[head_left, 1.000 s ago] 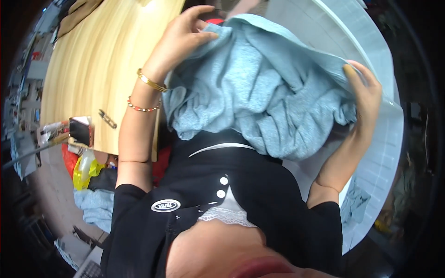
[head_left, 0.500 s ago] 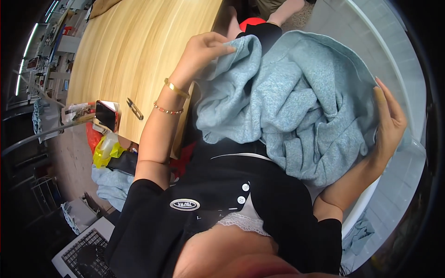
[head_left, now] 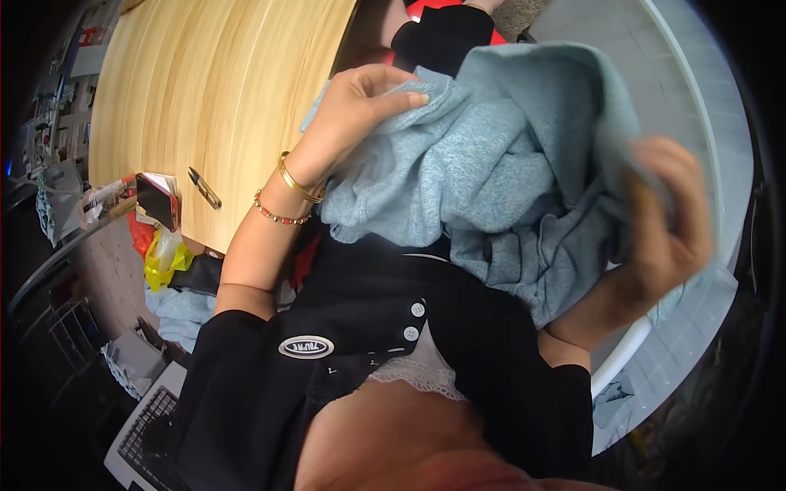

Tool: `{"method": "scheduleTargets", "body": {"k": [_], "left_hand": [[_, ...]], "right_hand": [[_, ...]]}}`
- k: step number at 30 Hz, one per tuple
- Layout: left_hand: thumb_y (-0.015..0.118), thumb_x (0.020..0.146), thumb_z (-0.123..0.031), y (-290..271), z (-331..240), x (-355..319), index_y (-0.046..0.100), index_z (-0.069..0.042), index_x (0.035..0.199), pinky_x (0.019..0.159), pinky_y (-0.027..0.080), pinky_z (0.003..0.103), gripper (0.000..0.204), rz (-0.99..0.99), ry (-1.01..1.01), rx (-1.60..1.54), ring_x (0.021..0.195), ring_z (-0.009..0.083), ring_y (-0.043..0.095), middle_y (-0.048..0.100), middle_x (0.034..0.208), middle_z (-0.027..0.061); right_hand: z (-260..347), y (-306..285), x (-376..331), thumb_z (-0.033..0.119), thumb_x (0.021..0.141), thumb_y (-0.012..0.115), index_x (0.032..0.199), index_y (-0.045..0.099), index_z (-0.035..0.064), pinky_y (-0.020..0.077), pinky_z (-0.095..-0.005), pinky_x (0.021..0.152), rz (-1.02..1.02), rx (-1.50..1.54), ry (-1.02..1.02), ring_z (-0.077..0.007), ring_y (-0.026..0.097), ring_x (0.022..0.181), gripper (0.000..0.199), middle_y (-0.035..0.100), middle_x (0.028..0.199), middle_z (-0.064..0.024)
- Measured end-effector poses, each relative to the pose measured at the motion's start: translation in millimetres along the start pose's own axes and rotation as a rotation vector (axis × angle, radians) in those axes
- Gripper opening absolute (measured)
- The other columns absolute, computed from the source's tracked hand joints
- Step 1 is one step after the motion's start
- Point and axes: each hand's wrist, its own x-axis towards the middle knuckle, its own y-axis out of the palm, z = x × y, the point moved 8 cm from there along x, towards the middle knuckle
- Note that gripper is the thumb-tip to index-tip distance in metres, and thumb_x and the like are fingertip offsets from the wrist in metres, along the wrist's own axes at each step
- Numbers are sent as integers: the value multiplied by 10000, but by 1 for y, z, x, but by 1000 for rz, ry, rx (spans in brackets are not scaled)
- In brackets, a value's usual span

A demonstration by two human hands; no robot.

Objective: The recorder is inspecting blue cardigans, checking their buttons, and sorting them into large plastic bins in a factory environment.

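Note:
A heathered light blue garment [head_left: 491, 172] lies bunched over my lap, its folds spilling toward the right. My left hand [head_left: 372, 102] pinches a folded edge of it between thumb and fingers, near the wooden table's side. At the right, my right hand [head_left: 667, 217] is smeared by motion, its fingers curled around the garment's raised outer edge. Part of the cloth arches up between the two hands, with a shaded hollow under it. Which part of the garment each hand holds cannot be told.
A wooden table [head_left: 213, 90] stands at the left, with thread snips [head_left: 205, 188] and a phone [head_left: 158, 200] near its edge. A pale, curved-looking bin [head_left: 696, 106] borders the right. Bags [head_left: 168, 258] and blue cloth [head_left: 176, 315] sit below the table. Another person's dark-clothed leg [head_left: 442, 37] is at the far side.
My right hand has moved slightly and blurs, lifting the garment's edge into a higher arch. My left hand has drawn its folded edge slightly nearer and turned. The view has shifted a little.

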Motion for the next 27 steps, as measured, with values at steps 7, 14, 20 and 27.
{"method": "scheduleTargets", "body": {"k": [7,14,20,27], "left_hand": [[750,836,-134,-10,9,-19,667,-32,883,537,306,175,140,-90,0,114,624,1,416,535,703,-78],[728,844,-117,8,-18,-20,653,1,905,635,405,181,152,-45,142,109,711,26,517,604,771,-37],[668,867,-15,39,-50,-15,630,-4,1068,780,465,186,205,158,93,-203,862,38,579,657,945,-4],[617,924,-95,52,-42,-14,634,10,1078,784,462,193,187,262,168,-126,881,34,562,638,938,-14]], "right_hand": [[-18,118,-41,24,780,611,897,578,77,482,-364,554,909,-70,-270,-286,616,690,133,580,827,-66],[-33,126,-41,28,755,619,880,555,77,474,-365,530,850,-187,-268,-286,610,670,149,560,804,-71],[-29,132,-48,-7,717,686,899,618,49,517,-322,601,916,-257,-249,-265,653,737,203,636,891,-67],[-8,106,-35,-58,673,723,877,662,17,542,-288,653,626,-41,-383,-239,678,759,226,668,905,-121]]}}
